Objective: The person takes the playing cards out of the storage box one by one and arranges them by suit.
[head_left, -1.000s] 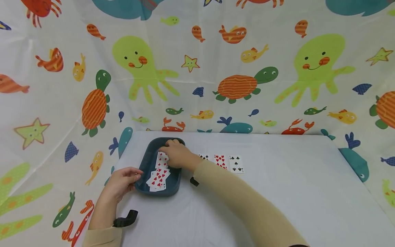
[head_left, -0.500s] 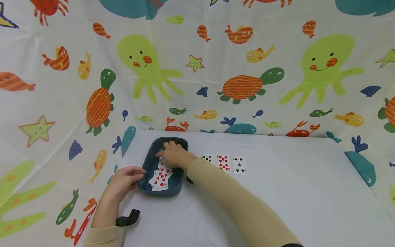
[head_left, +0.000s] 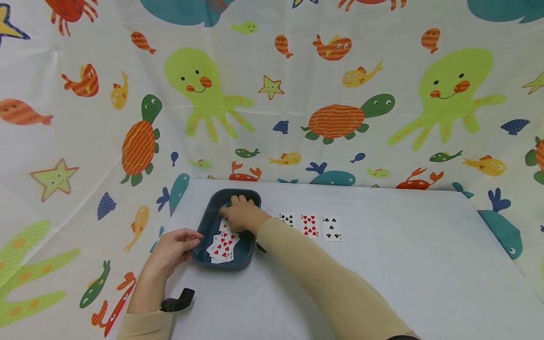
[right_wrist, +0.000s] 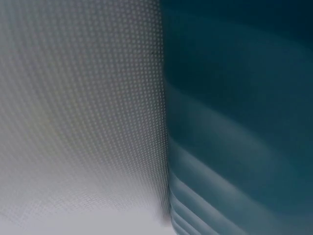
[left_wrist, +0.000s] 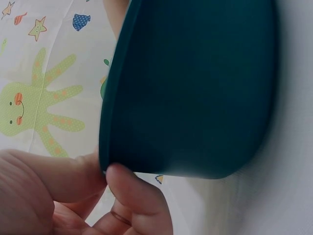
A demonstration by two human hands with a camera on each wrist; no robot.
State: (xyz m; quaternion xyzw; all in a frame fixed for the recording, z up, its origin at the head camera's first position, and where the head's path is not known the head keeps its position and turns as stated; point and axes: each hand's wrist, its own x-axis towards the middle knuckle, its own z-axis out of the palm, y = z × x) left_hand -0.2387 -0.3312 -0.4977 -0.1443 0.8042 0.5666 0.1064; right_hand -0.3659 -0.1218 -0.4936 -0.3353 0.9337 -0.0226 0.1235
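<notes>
A dark blue plastic bin (head_left: 244,252) sits at the left of the white table, with several overlapping playing cards (head_left: 223,246) face up in it. My left hand (head_left: 172,250) pinches its near left rim; the left wrist view shows thumb and finger on either side of the bin's edge (left_wrist: 190,88). My right hand (head_left: 242,215) reaches over the right side into the bin's far part, above a card it partly covers. Its fingertips point down, and whether they grip a card is hidden. The right wrist view holds only the bin's outer wall (right_wrist: 244,117) and white cloth.
Right of the bin lie three face-up cards in a row: a spade card (head_left: 286,218), partly behind the right forearm, a heart card (head_left: 310,225) and a club card (head_left: 332,229). A curtain with sea animals (head_left: 272,108) hangs behind the white tabletop (head_left: 395,245).
Inside the bin, the right hand has shifted slightly and covers more of the upper card. The left hand keeps its hold on the rim. The head view has swung a little left.
</notes>
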